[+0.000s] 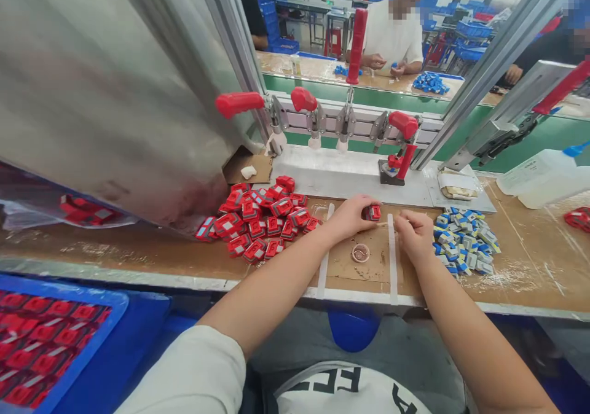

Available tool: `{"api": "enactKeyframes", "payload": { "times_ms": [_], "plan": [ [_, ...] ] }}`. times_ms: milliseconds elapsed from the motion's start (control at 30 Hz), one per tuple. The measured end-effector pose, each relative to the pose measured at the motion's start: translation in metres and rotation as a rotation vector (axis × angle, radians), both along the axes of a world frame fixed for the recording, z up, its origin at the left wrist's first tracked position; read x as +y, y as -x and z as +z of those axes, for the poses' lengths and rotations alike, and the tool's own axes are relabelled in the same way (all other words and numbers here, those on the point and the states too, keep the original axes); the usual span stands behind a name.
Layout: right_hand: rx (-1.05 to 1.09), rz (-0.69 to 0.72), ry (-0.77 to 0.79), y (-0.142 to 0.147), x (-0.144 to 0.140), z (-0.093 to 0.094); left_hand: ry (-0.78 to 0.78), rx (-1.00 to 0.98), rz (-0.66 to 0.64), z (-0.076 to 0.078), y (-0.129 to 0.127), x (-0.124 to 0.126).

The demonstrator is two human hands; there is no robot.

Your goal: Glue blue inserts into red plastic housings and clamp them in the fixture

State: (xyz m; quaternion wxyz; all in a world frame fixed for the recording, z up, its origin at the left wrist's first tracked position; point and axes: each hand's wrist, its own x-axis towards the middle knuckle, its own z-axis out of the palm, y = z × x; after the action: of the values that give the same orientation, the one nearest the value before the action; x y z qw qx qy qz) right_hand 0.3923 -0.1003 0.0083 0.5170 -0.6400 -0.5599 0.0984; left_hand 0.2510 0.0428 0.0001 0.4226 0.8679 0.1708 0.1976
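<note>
My left hand is closed around a small red-and-black plastic housing above the cardboard mat. To its right, my right hand is closed in a pinch on a thin pale stick that points left toward the housing. Whether the stick's tip touches the housing I cannot tell. Below and between my hands sits a small round cup. A heap of similar red housings lies left of my left hand. Beside my right hand is a heap of small blue, grey and yellow parts.
Behind the work area stands a metal frame with red-handled toggle clamps. Plastic bottles lie at the right. A blue crate of red parts is at lower left. Across the bench, a person in white handles small blue parts.
</note>
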Motion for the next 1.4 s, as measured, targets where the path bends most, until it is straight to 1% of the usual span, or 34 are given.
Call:
{"api": "enactKeyframes", "payload": {
  "times_ms": [33,67,133,267,433,633,833,900,933,1000,1067,1100,1133,1200,1267,1333,1400],
  "plan": [
    [0.023,-0.112,-0.009,-0.001,0.002,0.000,0.000,0.008,-0.005,0.000,0.000,0.000],
    [0.029,-0.187,-0.009,-0.001,0.004,0.001,0.006,0.017,-0.001,0.000,-0.001,-0.001],
    [0.011,-0.240,0.009,-0.001,0.009,0.002,0.015,0.035,0.020,0.000,-0.001,-0.002],
    [-0.025,-0.231,0.061,0.000,0.015,0.002,0.004,0.047,0.018,0.000,-0.002,-0.003],
    [-0.040,-0.217,0.117,-0.001,0.015,-0.002,0.018,0.039,0.002,0.001,-0.002,-0.003],
    [-0.159,-0.265,0.100,0.000,0.013,0.001,0.019,0.044,0.022,0.003,-0.001,-0.003],
    [-0.181,-0.216,0.075,0.003,0.008,0.007,0.035,0.021,0.038,0.003,-0.001,-0.005],
    [-0.153,-0.157,0.041,0.004,0.004,0.010,0.042,0.003,0.040,0.002,-0.001,-0.005],
    [-0.143,-0.082,0.033,0.005,0.002,0.011,0.044,-0.008,0.036,0.002,-0.001,-0.005],
    [-0.156,0.158,0.064,0.009,-0.002,0.014,0.050,-0.041,0.021,0.001,-0.001,-0.005],
    [-0.206,0.411,0.136,0.013,-0.004,0.016,0.057,-0.078,0.002,0.001,0.000,-0.004],
    [-0.235,0.500,0.170,0.016,-0.003,0.016,0.060,-0.093,-0.005,0.001,0.000,-0.004],
    [-0.262,0.558,0.192,0.018,-0.002,0.016,0.063,-0.105,-0.006,0.001,0.000,-0.004],
    [-0.304,0.610,0.214,0.022,0.000,0.015,0.065,-0.115,-0.004,0.001,0.000,-0.004],
    [-0.330,0.617,0.232,0.024,0.001,0.013,0.064,-0.111,-0.004,0.001,0.000,-0.004],
    [-0.333,0.597,0.250,0.023,0.001,0.012,0.069,-0.106,-0.006,0.001,0.000,-0.003],
    [-0.293,0.548,0.239,0.020,0.000,0.011,0.082,-0.108,-0.007,0.001,0.000,-0.003]
  ]
}}
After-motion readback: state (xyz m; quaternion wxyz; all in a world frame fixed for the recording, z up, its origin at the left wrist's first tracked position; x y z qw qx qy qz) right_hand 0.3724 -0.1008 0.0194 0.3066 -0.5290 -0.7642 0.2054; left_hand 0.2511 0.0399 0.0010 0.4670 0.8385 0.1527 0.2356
